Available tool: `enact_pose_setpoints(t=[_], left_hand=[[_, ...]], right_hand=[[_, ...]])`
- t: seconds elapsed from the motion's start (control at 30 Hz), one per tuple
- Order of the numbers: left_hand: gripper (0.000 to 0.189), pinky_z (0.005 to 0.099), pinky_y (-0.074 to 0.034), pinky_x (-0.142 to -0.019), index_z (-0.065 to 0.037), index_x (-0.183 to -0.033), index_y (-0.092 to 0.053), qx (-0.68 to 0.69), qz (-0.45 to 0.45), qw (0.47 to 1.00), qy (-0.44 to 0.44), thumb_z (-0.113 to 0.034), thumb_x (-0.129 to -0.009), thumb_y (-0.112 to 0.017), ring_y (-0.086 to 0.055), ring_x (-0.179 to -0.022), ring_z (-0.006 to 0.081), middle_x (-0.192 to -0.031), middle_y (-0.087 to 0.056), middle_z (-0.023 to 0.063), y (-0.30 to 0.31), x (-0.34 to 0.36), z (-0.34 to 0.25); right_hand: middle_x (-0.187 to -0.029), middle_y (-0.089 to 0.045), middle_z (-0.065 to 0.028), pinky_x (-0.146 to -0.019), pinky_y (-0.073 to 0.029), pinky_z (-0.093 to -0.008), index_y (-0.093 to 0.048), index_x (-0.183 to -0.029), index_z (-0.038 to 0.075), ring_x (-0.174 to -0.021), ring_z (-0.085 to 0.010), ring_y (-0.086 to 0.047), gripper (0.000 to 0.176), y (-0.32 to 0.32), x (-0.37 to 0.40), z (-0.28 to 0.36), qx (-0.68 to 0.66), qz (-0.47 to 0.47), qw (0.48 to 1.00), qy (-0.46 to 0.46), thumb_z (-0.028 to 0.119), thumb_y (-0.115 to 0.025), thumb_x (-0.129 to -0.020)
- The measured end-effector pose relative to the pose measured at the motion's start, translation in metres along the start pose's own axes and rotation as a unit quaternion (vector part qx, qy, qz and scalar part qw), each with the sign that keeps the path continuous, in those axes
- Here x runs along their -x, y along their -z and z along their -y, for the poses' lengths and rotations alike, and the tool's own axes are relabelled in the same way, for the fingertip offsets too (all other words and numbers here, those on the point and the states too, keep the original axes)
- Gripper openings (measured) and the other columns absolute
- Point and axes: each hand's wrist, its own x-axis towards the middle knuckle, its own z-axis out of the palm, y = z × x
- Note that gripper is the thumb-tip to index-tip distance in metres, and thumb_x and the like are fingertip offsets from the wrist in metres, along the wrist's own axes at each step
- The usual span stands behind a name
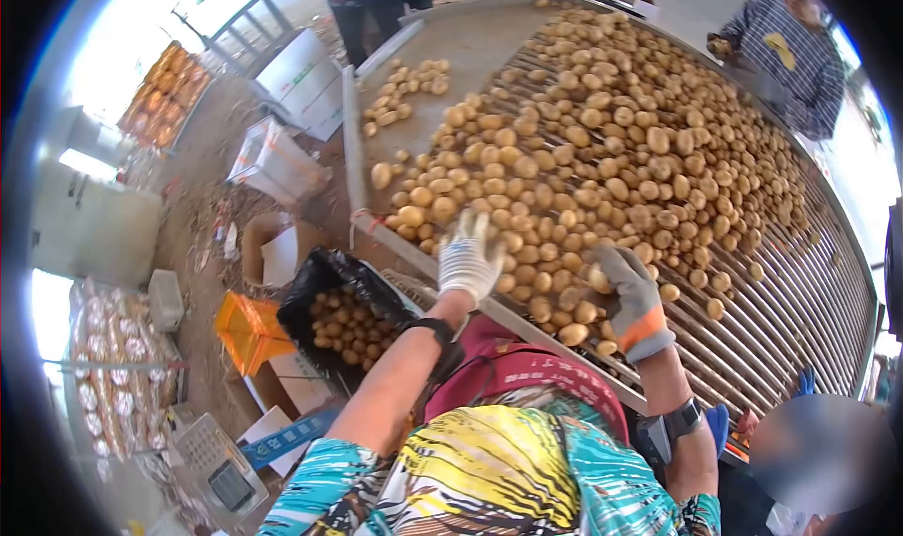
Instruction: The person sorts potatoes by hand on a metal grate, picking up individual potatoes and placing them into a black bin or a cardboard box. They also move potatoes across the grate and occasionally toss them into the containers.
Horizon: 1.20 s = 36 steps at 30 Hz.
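Note:
Potatoes (602, 150) lie in a wide heap over a slatted metal table (781, 301). At the table's near edge, my left hand (470, 257), in a white glove, rests on the potatoes with its fingers spread. To its right, my right hand (632, 296) wears a grey glove with an orange band. Its fingers curl round a potato (598, 278) near the edge. Below and left of my left hand stands a crate lined with black plastic (306, 287), with potatoes (350, 329) inside.
A person in a checked shirt (785, 56) stands at the far right side, another person (381, 9) at the far left. White boxes (306, 80), an orange crate (246, 334), a scale (214, 465) and bagged potatoes (122, 376) stand on the left. A small potato group (406, 86) lies apart.

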Motion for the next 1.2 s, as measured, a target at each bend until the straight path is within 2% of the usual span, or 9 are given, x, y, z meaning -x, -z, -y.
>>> enact_pose_setpoints(t=[0.23, 0.3, 0.37, 0.53, 0.7, 0.83, 0.97, 1.1, 1.2], left_hand=[[0.077, 0.0528, -0.034, -0.116, -0.011, -0.155, -0.035, 0.044, -0.015, 0.999, 0.007, -0.036, -0.090, -0.068, -0.044, -0.139, 0.0388, -0.160, -0.032, 0.0236, -0.022, 0.009, 0.009], [0.075, 0.0541, -0.033, -0.116, -0.012, -0.154, -0.038, 0.045, -0.001, 0.999, -0.019, -0.037, -0.089, -0.068, -0.044, -0.139, 0.0412, -0.159, -0.033, 0.0247, -0.014, 0.009, 0.011], [0.074, 0.0555, -0.033, -0.116, -0.014, -0.152, -0.041, 0.043, 0.009, 0.998, -0.050, -0.038, -0.088, -0.068, -0.044, -0.138, 0.0436, -0.158, -0.034, 0.0259, -0.004, 0.005, 0.013], [0.073, 0.0569, -0.031, -0.116, -0.012, -0.151, -0.041, 0.057, 0.070, 0.988, -0.125, -0.034, -0.086, -0.069, -0.044, -0.138, 0.0439, -0.158, -0.034, 0.0256, 0.008, 0.012, 0.021], [0.069, 0.0550, -0.032, -0.114, -0.009, -0.145, -0.046, 0.108, 0.102, 0.961, -0.236, -0.027, -0.083, -0.069, -0.037, -0.143, 0.0408, -0.150, -0.042, 0.0214, 0.030, 0.006, 0.031], [0.061, 0.0587, -0.030, -0.113, -0.009, -0.136, -0.052, -0.017, 0.029, 0.949, -0.313, -0.031, -0.081, -0.067, -0.041, -0.138, 0.0397, -0.141, -0.047, 0.0201, 0.047, -0.034, 0.062], [0.061, 0.0521, -0.027, -0.120, -0.004, -0.146, -0.046, 0.042, -0.037, 0.983, -0.173, -0.008, -0.086, -0.057, -0.035, -0.144, 0.0432, -0.151, -0.041, 0.0239, 0.086, -0.118, 0.123], [0.069, 0.0494, -0.036, -0.115, -0.013, -0.149, -0.045, -0.183, 0.215, 0.948, -0.148, 0.000, -0.082, -0.054, -0.038, -0.143, 0.0414, -0.154, -0.042, 0.0223, 0.085, -0.183, 0.201], [0.071, 0.0397, -0.043, -0.110, -0.012, -0.150, -0.045, -0.120, 0.194, 0.956, -0.186, 0.004, -0.081, -0.055, -0.049, -0.137, 0.0348, -0.150, -0.050, 0.0178, 0.057, -0.222, 0.251]], right_hand=[[-0.133, -0.063, -0.0126, -0.106, -0.046, -0.0361, -0.050, -0.144, 0.003, -0.120, -0.0201, -0.060, 0.054, -0.149, 0.048, 0.010, 0.241, 0.387, 0.884, 0.105, 0.032, -0.065, -0.101], [-0.132, -0.062, -0.0138, -0.104, -0.047, -0.0357, -0.046, -0.147, 0.003, -0.120, -0.0196, -0.059, 0.057, -0.134, 0.023, -0.015, 0.413, 0.239, 0.752, 0.454, 0.027, -0.067, -0.100], [-0.134, -0.060, -0.0208, -0.108, -0.045, -0.0419, -0.058, -0.134, 0.002, -0.126, -0.0362, -0.059, 0.047, -0.100, 0.017, -0.005, 0.318, 0.189, 0.921, 0.120, 0.018, -0.071, -0.092], [-0.130, -0.058, -0.0227, -0.104, -0.046, -0.0508, -0.062, -0.124, 0.004, -0.123, -0.0441, -0.053, 0.045, 0.031, 0.035, -0.050, 0.655, -0.121, 0.665, 0.337, 0.026, -0.075, -0.086], [-0.144, -0.049, -0.0270, -0.107, -0.044, -0.0520, -0.063, -0.123, 0.001, -0.127, -0.0465, -0.051, 0.042, 0.093, 0.065, -0.121, 0.673, -0.299, 0.600, 0.313, 0.023, -0.069, -0.087], [-0.147, -0.048, -0.0274, -0.109, -0.042, -0.0515, -0.064, -0.121, 0.000, -0.130, -0.0460, -0.051, 0.038, 0.086, 0.063, -0.116, 0.664, -0.306, 0.629, 0.265, 0.019, -0.068, -0.087], [-0.146, -0.049, -0.0278, -0.108, -0.044, -0.0507, -0.062, -0.122, 0.000, -0.129, -0.0468, -0.052, 0.038, 0.082, 0.065, -0.112, 0.660, -0.314, 0.638, 0.242, 0.016, -0.067, -0.088], [-0.146, -0.048, -0.0285, -0.108, -0.044, -0.0508, -0.061, -0.123, 0.000, -0.130, -0.0469, -0.052, 0.038, 0.084, 0.062, -0.116, 0.654, -0.323, 0.636, 0.252, 0.016, -0.066, -0.089], [-0.147, -0.047, -0.0295, -0.107, -0.045, -0.0512, -0.061, -0.123, 0.000, -0.130, -0.0471, -0.052, 0.037, 0.086, 0.062, -0.115, 0.659, -0.303, 0.638, 0.258, 0.016, -0.064, -0.090]])
